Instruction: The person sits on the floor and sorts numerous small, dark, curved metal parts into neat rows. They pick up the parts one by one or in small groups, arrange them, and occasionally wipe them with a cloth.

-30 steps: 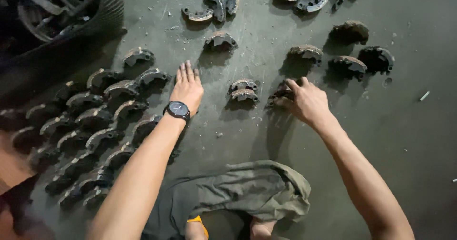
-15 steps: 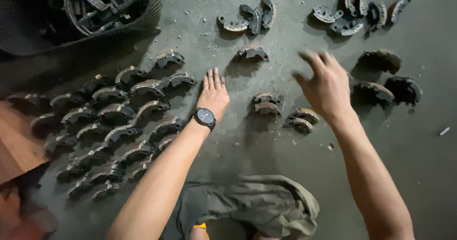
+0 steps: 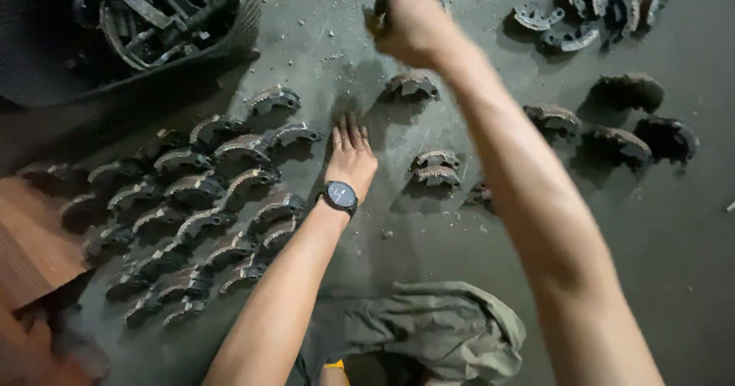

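Brake shoes (image 3: 383, 14) at the far middle of the floor (image 3: 674, 225): my right hand (image 3: 409, 22) curls fingers shut around them. My left hand (image 3: 351, 156) lies flat, fingers spread, on the floor.

We see two bare forearms without sleeves, our left hand (image 3: 351, 156) wearing a round black wristwatch with a dark face and black strap (image 3: 340, 197), our right hand (image 3: 409, 22) ringless, and olive-green cloth shorts (image 3: 429, 328) bunched over the near knees.
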